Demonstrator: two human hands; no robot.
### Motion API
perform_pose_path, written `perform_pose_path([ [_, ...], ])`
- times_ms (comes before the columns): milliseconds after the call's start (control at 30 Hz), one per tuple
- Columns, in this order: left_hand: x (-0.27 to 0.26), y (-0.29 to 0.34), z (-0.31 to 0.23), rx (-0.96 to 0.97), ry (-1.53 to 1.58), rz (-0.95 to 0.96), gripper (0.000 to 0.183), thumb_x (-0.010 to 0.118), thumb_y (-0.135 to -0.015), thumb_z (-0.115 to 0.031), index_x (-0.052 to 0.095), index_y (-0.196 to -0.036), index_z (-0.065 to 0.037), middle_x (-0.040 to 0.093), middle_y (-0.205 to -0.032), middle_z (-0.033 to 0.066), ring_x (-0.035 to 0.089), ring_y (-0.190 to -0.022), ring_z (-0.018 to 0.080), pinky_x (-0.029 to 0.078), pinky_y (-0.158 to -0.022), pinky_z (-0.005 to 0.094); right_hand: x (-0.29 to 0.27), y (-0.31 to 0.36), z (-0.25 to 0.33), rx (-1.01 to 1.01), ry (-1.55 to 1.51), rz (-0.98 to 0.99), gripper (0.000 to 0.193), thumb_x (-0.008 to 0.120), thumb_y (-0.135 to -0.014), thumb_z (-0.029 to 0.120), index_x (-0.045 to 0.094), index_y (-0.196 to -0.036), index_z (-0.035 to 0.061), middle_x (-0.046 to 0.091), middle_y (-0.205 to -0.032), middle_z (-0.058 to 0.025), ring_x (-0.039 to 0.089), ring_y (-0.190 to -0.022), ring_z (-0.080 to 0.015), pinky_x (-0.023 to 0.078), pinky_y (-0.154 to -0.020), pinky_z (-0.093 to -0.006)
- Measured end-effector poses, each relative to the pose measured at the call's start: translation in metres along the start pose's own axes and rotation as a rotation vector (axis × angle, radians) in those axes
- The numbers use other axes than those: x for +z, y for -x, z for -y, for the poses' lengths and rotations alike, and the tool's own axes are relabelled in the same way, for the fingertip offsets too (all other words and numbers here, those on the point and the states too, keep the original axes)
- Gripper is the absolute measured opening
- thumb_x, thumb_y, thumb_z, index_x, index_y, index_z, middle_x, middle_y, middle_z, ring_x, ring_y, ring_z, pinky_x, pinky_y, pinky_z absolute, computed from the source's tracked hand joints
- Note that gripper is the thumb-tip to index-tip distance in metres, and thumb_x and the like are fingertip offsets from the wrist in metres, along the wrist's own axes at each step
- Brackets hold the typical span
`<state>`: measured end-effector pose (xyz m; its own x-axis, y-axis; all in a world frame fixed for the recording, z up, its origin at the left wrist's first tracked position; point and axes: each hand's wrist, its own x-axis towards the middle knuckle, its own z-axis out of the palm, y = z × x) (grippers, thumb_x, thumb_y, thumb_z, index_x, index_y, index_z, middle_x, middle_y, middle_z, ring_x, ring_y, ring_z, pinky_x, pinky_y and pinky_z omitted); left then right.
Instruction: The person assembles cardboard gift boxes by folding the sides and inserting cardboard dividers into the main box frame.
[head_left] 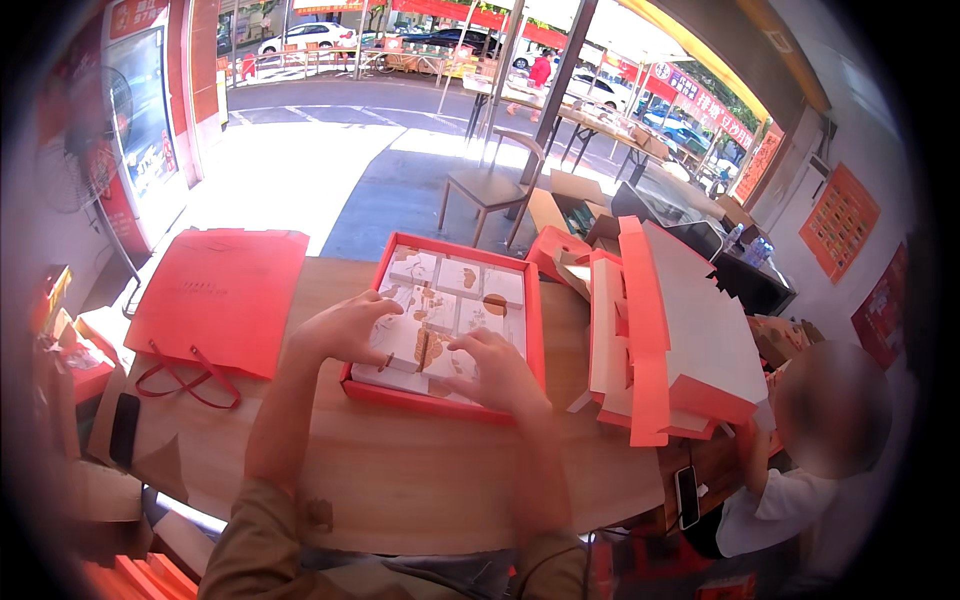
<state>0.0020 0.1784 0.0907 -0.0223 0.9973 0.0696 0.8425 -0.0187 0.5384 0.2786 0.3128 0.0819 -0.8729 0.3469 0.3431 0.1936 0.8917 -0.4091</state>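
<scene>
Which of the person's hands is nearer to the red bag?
Left. The left hand is at the left side of the tray, right of the red bag; the right hand is farther right, over the tray.

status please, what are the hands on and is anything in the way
Left hand, right hand on white patterned boxes. Boxes set inside open red box. Red bag to left, red-and-white carton to right, neither covering it.

The site appears to be a street-front shop, as indicated by the open frontage facing a road point(340, 116) with cars point(310, 37), a glass-door upright cabinet point(141, 115), a wall poster point(840, 222), and a wooden table point(420, 485) bearing a red carrier bag point(218, 300) and a red presentation box point(535, 330).
</scene>
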Motion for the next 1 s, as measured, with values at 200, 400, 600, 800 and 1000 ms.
perform_pose_path([
  [200,-0.002,0.001,0.000,0.002,0.017,-0.008,0.085,0.087,-0.067,-0.030,0.059,-0.144,-0.006,0.058,-0.139,0.0202,0.060,-0.129,0.0359,0.051,-0.108,0.0429,0.021,-0.011,0.029,0.142,0.018,0.209,0.034,0.080,-0.087,0.035,0.076,-0.109,0.0100,0.073,-0.105,-0.0114,0.071,-0.099,-0.0305,0.057,-0.085,-0.0449],
  [400,-0.004,0.000,-0.003,0.014,0.031,-0.030,0.085,0.086,-0.067,-0.029,0.059,-0.144,-0.006,0.056,-0.141,0.0197,0.059,-0.129,0.0362,0.051,-0.107,0.0431,0.049,-0.011,0.037,-0.006,0.141,0.046,0.031,0.079,-0.087,0.034,0.074,-0.104,0.0095,0.074,-0.097,-0.0084,0.074,-0.086,-0.0282,0.059,-0.073,-0.0434],
  [600,-0.005,0.000,-0.002,0.040,0.031,-0.072,0.080,0.085,-0.068,-0.028,0.061,-0.140,-0.004,0.057,-0.139,0.0207,0.060,-0.127,0.0370,0.051,-0.106,0.0438,0.063,-0.011,0.035,-0.105,0.145,-0.030,0.026,0.080,-0.086,0.029,0.068,-0.100,0.0104,0.070,-0.092,-0.0074,0.074,-0.085,-0.0291,0.059,-0.072,-0.0439],
  [800,-0.005,-0.002,-0.003,0.096,0.030,-0.119,0.075,0.083,-0.070,-0.028,0.063,-0.137,-0.003,0.059,-0.137,0.0211,0.061,-0.125,0.0378,0.052,-0.105,0.0440,0.066,-0.014,0.033,-0.234,0.170,-0.165,0.018,0.080,-0.083,0.021,0.067,-0.094,0.0143,0.066,-0.087,-0.0045,0.070,-0.078,-0.0272,0.056,-0.064,-0.0411],
  [1000,0.000,-0.006,0.007,0.172,0.067,-0.187,0.071,0.081,-0.074,-0.028,0.062,-0.138,-0.002,0.059,-0.136,0.0209,0.061,-0.125,0.0378,0.051,-0.104,0.0445,0.066,-0.017,0.031,-0.360,0.162,-0.294,0.021,0.081,-0.078,0.015,0.066,-0.093,0.0159,0.065,-0.091,-0.0019,0.066,-0.071,-0.0257,0.055,-0.061,-0.0387],
])
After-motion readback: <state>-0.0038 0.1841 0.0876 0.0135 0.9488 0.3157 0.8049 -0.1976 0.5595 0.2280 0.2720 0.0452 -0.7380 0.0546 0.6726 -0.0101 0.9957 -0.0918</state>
